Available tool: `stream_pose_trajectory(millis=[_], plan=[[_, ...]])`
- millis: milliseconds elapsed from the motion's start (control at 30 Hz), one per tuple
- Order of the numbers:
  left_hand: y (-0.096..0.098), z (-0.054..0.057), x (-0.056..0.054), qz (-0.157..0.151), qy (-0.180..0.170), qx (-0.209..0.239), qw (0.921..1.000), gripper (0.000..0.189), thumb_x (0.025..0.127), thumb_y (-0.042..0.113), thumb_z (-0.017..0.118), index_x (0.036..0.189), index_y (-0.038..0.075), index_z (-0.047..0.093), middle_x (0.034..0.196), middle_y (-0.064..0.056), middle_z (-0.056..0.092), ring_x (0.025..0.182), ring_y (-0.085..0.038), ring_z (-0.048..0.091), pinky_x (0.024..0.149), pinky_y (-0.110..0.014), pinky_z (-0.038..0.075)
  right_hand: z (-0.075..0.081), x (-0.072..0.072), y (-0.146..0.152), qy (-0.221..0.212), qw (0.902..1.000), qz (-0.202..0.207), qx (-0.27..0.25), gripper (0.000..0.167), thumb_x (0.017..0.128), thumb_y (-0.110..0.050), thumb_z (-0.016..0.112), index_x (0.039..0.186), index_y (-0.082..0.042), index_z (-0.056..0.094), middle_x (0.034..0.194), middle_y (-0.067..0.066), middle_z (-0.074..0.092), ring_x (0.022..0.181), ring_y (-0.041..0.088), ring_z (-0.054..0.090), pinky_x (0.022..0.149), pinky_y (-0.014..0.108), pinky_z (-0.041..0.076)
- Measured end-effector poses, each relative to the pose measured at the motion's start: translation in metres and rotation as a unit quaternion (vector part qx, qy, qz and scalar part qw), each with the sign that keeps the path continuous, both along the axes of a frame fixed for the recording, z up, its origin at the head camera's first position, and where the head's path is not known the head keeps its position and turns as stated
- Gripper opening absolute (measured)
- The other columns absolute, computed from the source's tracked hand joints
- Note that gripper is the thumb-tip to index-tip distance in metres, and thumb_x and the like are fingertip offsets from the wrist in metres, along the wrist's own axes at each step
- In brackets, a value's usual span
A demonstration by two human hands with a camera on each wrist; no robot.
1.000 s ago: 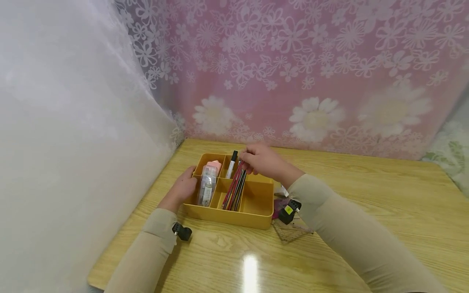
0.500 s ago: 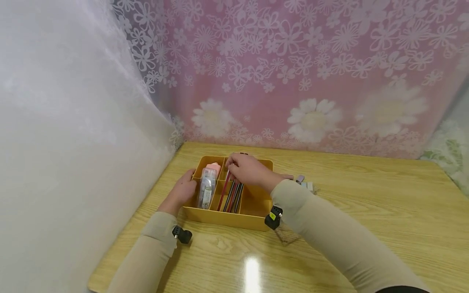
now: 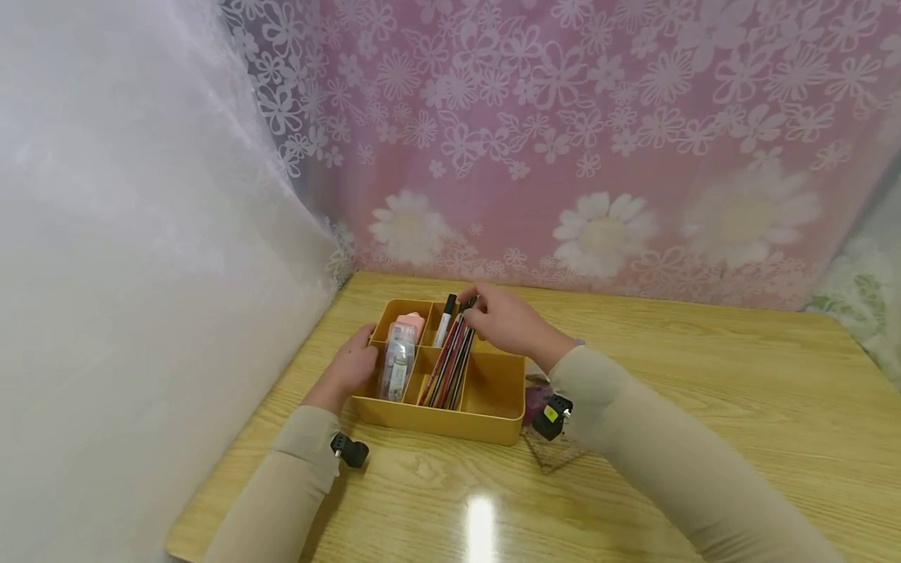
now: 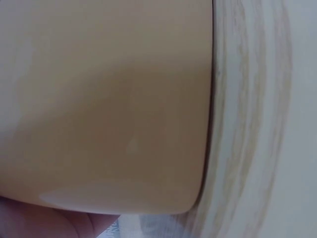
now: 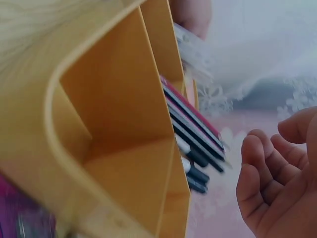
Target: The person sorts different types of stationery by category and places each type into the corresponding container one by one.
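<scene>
Slim pencils with red and dark barrels (image 3: 450, 367): bundled in the near middle compartment, leaning away from the wearer over the divider, upper ends rising above it.
Right hand (image 3: 507, 319): above the far side, by the pencils' upper ends; the right wrist view shows its fingers loosely bent and apart from the pencils, holding nothing.
Left hand (image 3: 352, 361): clamped on the left end of the organizer; the left wrist view shows only part of it, below the smooth wall.
Yellow plastic organizer (image 3: 436, 422): rectangular, with rounded corners and thin dividers, resting on the table.
White marker with a black cap (image 3: 443, 322): tilted in the far middle compartment, just behind the pencils; the right wrist view shows a second black-capped one beside it.
Clear plastic case (image 3: 399, 363): in the near left compartment, tilted back against the divider, a pale label inside.
Pale pink object (image 3: 411, 320): in the far left compartment, partly hidden by the case.
Purple item (image 3: 536, 397): outside, just beside the right end, partly covered by the right wrist's camera.
Brown patterned flat piece (image 3: 547, 452): on the table near the organizer's near right corner.
Light wood-grain table (image 3: 669, 469): bounded by a pink curtain with white flowers (image 3: 521, 117) behind.
</scene>
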State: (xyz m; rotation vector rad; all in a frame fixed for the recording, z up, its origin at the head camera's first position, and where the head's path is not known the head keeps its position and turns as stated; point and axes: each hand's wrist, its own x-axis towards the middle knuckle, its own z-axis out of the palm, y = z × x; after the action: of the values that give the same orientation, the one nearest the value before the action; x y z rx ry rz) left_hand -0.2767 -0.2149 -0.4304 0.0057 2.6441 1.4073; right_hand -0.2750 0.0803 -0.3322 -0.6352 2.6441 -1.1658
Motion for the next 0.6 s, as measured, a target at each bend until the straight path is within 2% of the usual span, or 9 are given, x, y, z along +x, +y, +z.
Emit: stream_pose_trajectory(millis=[133,333,467,600], plan=[[0.001,-0.001,-0.001,-0.003,0.002,0.003,1.0,0.055,0.106,0.018,0.029,0.16,0.01,0.026,0.158,-0.017,0.035,0.145,-0.037,0.031,0.117,-0.058,0.024,0.005,-0.002,0.024,0.012,0.9998,-0.008,-0.012,0.033,0.105,-0.023,0.047,0.135,-0.011,0.054,0.096,0.011,0.063,0.072,0.027,0.057,0.06,0.038,0.047],[0.001,0.0,0.0,-0.006,0.003,0.001,1.0,0.055,0.106,0.02,0.029,0.16,0.01,0.025,0.159,-0.017,0.034,0.147,-0.036,0.029,0.117,-0.057,0.022,0.002,-0.001,0.066,0.014,0.999,-0.042,-0.003,0.028,0.103,-0.021,0.048,0.129,-0.013,0.055,0.099,0.01,0.065,0.076,0.029,0.06,0.052,0.038,0.047],[0.001,0.004,0.003,-0.014,0.007,-0.021,0.9997,0.053,0.106,0.019,0.03,0.157,0.008,0.032,0.153,-0.017,0.043,0.14,-0.036,0.038,0.116,-0.057,0.027,-0.006,0.003,0.092,0.019,0.9978,-0.059,0.021,0.026,0.105,-0.023,0.049,0.127,-0.011,0.055,0.097,0.01,0.064,0.075,0.028,0.06,0.058,0.039,0.051],[0.0,0.009,0.003,-0.028,0.011,-0.065,0.9974,0.049,0.105,0.018,0.031,0.15,0.004,0.041,0.142,-0.018,0.052,0.128,-0.035,0.048,0.112,-0.056,0.034,-0.013,0.007,0.111,0.03,0.9967,-0.065,0.038,0.025,0.105,-0.022,0.051,0.125,-0.009,0.056,0.092,0.009,0.063,0.074,0.027,0.059,0.064,0.039,0.051]])
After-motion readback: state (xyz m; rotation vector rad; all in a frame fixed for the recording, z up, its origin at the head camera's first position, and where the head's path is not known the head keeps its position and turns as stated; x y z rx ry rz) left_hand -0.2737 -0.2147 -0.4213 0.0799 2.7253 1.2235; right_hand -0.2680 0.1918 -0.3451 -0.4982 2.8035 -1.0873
